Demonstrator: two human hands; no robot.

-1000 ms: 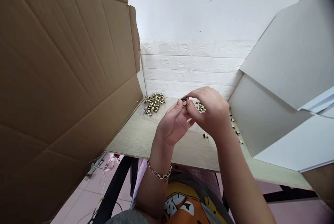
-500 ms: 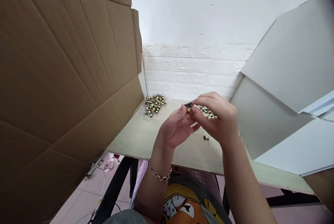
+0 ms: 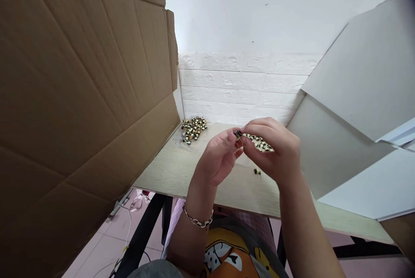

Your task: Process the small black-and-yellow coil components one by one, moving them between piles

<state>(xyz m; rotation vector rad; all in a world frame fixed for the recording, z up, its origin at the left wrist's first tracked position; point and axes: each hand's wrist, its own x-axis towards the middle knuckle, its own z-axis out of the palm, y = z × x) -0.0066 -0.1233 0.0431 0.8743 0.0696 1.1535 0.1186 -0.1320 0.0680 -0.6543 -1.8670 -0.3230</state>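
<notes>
Between my hands, above the table, is a small wire-leaded transformer, black with pale yellow tape and thin copper-coloured wires. My left hand grips it between thumb and fingers from the left. The thumb and forefinger of my right hand pinch at its right side, where the wires stick out; the exact contact is partly hidden by the fingers. A single similar transformer lies on the table below my right hand. Behind that hand, a pile of the same parts is partly covered.
Another pile of transformers sits on clear plastic at the table's back left. A tall cardboard sheet walls off the left side, and white panels stand on the right. The pale wooden table meets a white brick-patterned wall.
The transformer has turned in my fingers, and my left fingers have curled closer round it. Both hands stay together at nearly the same spot. The view has shifted slightly.
</notes>
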